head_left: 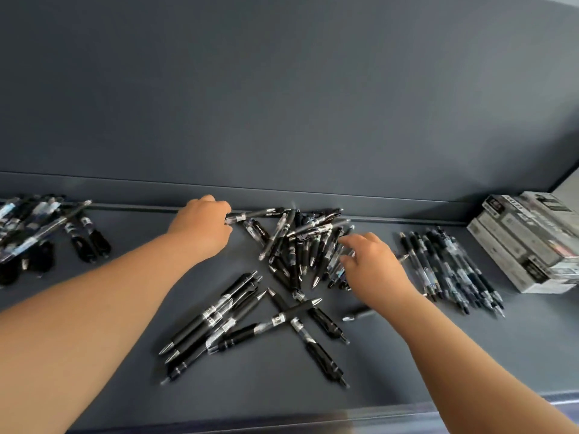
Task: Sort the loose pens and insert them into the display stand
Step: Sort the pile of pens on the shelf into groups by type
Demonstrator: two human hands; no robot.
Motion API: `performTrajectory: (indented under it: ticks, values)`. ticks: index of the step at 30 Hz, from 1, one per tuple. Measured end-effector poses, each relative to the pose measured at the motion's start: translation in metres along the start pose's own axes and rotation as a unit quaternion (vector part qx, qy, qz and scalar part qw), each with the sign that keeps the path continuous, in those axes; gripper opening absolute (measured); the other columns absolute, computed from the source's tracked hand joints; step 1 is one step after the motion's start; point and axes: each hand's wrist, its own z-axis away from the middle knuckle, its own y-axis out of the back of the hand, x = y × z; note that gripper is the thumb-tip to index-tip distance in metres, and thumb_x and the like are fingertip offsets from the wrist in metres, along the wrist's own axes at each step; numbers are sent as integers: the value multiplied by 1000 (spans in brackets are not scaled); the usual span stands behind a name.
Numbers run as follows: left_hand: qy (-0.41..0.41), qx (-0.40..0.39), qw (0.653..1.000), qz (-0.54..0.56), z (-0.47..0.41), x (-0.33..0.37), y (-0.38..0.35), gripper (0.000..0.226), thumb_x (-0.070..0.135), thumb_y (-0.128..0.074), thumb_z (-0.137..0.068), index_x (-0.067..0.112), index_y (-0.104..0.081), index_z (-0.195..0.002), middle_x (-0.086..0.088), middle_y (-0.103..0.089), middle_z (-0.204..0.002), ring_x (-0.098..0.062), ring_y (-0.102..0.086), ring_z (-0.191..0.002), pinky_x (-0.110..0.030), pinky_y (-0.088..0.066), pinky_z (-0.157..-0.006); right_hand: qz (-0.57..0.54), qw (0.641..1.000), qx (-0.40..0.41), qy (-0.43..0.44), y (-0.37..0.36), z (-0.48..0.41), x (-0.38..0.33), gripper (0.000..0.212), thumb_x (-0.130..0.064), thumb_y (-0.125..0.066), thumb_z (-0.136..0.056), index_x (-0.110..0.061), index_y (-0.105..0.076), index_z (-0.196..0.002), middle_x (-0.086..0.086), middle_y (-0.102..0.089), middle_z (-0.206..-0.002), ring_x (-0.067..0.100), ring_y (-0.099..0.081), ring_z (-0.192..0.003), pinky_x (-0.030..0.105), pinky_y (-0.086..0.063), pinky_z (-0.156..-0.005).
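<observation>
A person's left hand curls its fingers round the end of a pen lying along the back edge of the grey surface. The right hand reaches, fingers bent, into the pile of pens at mid-surface; whether it grips one cannot be told. A row of pens lies toward the right edge beside stacked boxes, a cluster of pens sits at the left edge, and thicker pens lie nearer the front.

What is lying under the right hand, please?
The right hand lies over the right edge of the middle pen pile, and a pen tip pokes out on its right side. What lies beneath the palm, and whether it grips a pen, is hidden.
</observation>
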Motion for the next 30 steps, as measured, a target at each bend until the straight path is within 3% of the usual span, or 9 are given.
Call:
performTrajectory:
  ticks: [6,10,12,14,15,17,21,25,30]
  values:
    - [18,-1,1000,24,5,5,1,28,29,-58,-92,17,-57,-117,-4,-50,-116,-26,-51,-104,-35,-44,-82,41,997,-11,72,-10,-25,-20,53,-2,-42,-91,-25,-45,-139,-1,-38,-145,30,-33,-127,41,-36,-103]
    - [22,-42,999,17,9,6,3,21,29,-61,-87,16,-57,-103,0,-49,-105,-24,-53,-92,-31,-41,-74,55,992,-68,87,-11,-46,-32,65,3,-39,-85,-30,-42,-140,-8,-30,-152,24,-19,-139,50,-30,-109]
    - [28,-84,995,41,11,6,5,19,29,-66,-81,22,-48,-87,1,-46,-94,-24,-49,-77,-28,-37,-68,43,992,-74,95,-12,-51,-31,63,5,-38,-81,-29,-52,-132,-8,-44,-142,22,-24,-136,48,-33,-107]
    - [43,-128,987,92,14,6,8,31,33,-68,-78,27,-39,-86,1,-41,-90,-19,-42,-74,-27,-34,-69,8,994,-49,96,-11,-50,-29,55,9,-38,-76,-24,-66,-111,-7,-57,-112,22,-43,-121,38,-42,-96]
    - [49,-136,984,108,16,7,10,32,36,-68,-78,28,-38,-86,1,-42,-90,-18,-39,-76,-27,-32,-71,-7,995,-40,93,-10,-49,-28,53,10,-38,-75,-23,-69,-103,-8,-55,-99,22,-50,-107,30,-44,-86]
    - [56,-108,987,107,19,10,14,26,40,-65,-81,27,-43,-89,2,-45,-94,-19,-43,-79,-27,-36,-73,-24,996,-30,84,-8,-47,-26,52,11,-36,-77,-22,-70,-99,-7,-51,-91,19,-51,-85,21,-38,-69]
    - [33,15,996,82,25,27,17,22,40,-57,-88,23,-55,-102,2,-46,-106,-22,-51,-97,-29,-39,-75,-62,997,2,56,-8,-45,-17,41,3,-37,-86,-24,-67,-96,3,-56,-83,20,-47,-69,25,-35,-62]
    - [5,38,999,35,27,45,15,21,38,-54,-90,19,-58,-98,-2,-49,-103,-26,-51,-97,-32,-41,-77,-56,996,38,61,-7,-41,-9,34,0,-40,-89,-17,-68,-99,-9,-52,-75,22,-49,-84,24,-34,-66]
    - [40,3,999,1,28,41,13,21,37,-51,-91,17,-57,-95,-3,-50,-104,-24,-46,-93,-31,-38,-75,-51,995,53,72,-4,-34,-1,29,-5,-45,-91,-17,-69,-102,-7,-59,-90,22,-46,-105,26,-36,-76]
